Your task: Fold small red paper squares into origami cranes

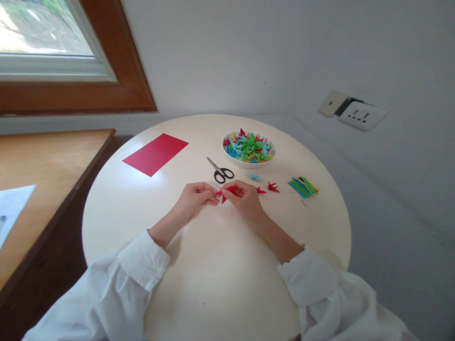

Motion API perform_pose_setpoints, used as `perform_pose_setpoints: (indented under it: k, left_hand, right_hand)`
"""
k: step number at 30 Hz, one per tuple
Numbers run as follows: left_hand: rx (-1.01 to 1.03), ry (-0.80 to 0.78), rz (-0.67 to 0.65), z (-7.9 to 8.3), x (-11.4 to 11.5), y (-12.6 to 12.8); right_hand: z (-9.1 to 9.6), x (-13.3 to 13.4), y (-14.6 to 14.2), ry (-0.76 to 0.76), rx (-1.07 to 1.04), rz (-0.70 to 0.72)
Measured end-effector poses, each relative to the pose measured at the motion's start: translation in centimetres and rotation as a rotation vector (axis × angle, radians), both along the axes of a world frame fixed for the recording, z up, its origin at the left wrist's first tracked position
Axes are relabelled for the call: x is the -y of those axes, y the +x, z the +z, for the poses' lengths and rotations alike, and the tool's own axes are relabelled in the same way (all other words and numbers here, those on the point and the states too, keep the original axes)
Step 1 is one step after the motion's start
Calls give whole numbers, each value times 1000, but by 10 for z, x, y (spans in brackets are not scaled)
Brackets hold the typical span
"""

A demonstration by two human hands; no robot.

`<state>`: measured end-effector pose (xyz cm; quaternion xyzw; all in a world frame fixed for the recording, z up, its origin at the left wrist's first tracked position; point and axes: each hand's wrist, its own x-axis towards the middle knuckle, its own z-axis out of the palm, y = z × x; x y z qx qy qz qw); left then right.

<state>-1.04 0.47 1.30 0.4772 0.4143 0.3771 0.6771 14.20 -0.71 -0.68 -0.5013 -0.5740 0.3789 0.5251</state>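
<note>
Between both hands, above the middle of the round table, is a small red origami crane (223, 198), partly hidden by fingers. My left hand (200, 196) is closed, pinching the crane's left tip. Its other end is gripped by my right hand (245, 196), fingers bent around the red paper. Just beyond the hands lie scissors (220, 173) with black handles, blades pointing away to the left. Two red paper cranes (273, 187) and a light blue one (255, 176) rest close to my right hand.
A white bowl (249, 165) full of colourful folded cranes stands at the back. Paper strips (304, 187) lie in a pile at the right. A red paper sheet (155, 155) lies back left on the round table (220, 284). A wooden desk (53, 156) adjoins at left.
</note>
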Motion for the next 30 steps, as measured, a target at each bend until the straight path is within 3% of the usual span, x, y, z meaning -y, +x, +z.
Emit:
perform_pose_setpoints:
  k: [30]
  left_hand:
    - [-51,93,-34,-1,-2,-3]
  right_hand:
    - [-1,-1,1,22,47,-37]
